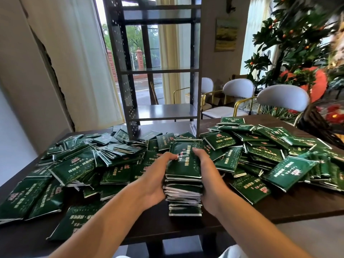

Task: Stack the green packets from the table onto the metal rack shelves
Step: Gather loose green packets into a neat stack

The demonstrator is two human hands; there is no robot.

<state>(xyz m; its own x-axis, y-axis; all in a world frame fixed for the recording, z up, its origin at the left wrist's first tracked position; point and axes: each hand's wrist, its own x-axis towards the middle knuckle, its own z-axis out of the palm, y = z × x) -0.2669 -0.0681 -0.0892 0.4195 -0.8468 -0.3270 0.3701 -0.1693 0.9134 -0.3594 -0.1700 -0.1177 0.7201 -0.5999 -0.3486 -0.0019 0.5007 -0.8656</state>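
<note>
A tall stack of green packets stands near the table's front edge, gripped from both sides. My left hand holds its left side with the thumb on the top packet. My right hand holds the right side, thumb also on top. Loose green packets cover the dark table on both sides. The grey metal rack stands upright on the table just behind the stack; its visible shelves hold nothing.
White chairs with gold frames stand behind the table at right. A leafy plant with orange fruit fills the upper right, and a dark basket sits at the table's right edge. Curtains and a window lie behind the rack.
</note>
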